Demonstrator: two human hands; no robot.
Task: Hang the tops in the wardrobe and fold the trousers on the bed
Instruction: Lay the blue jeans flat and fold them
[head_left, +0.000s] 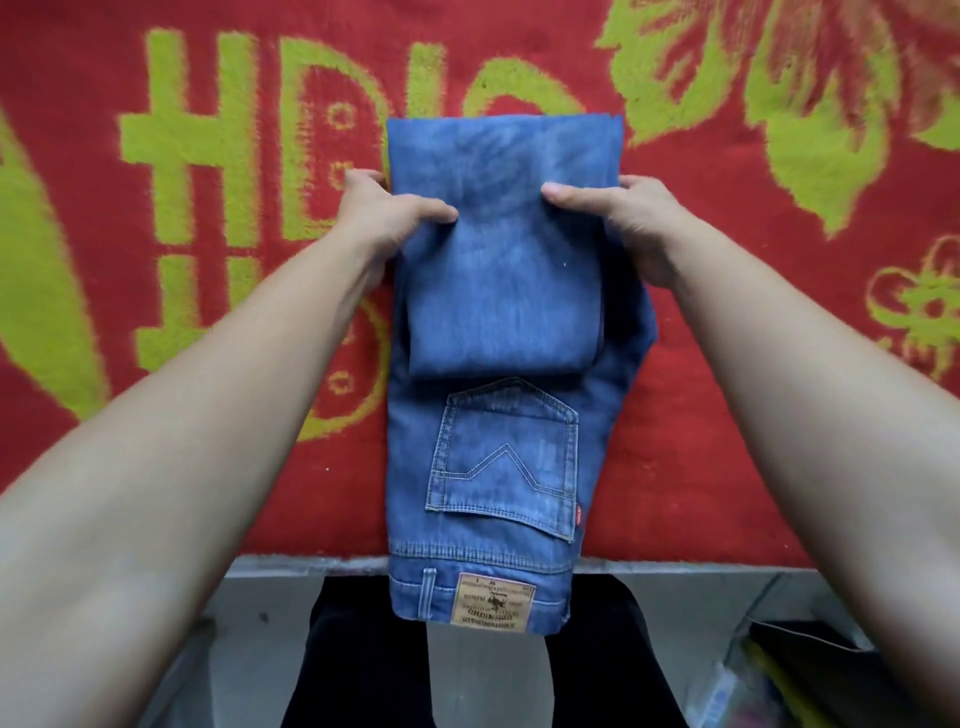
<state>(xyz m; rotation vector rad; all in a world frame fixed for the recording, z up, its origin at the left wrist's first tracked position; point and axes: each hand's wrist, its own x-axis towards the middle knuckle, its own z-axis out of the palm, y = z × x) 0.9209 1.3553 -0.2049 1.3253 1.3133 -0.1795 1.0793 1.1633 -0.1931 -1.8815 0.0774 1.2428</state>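
Head camera, looking down over both bare forearms at a bed.

A pair of blue jeans (501, 291) lies lengthwise in the middle of the view, on a red blanket (727, 364) patterned with yellow-green letters and flowers. The jeans are doubled leg on leg, back side up. The waistband is nearest the person and hangs slightly over the grey near edge of the bed (311, 564), showing a tan leather label (492, 603). A stitched back pocket (504, 457) sits just beyond it. The lower legs have been folded back towards the person, and their end lies just short of the pocket.

The left hand (395, 208) grips the left side of that folded-over part, and the right hand (631, 221) grips the right side. Each thumb lies on top of the denim, and the other fingers are tucked under the edge, out of sight.

The person's dark trouser legs (363, 654) show below the bed edge. Blurred items lie at the near right corner and cannot be identified.

Progress, as a judgement: this pair is partly folded, with probably one more fold towards the waistband needed to make a compact bundle. No tops, wardrobe or other trousers are in view, so the state of the rest of the task cannot be told.
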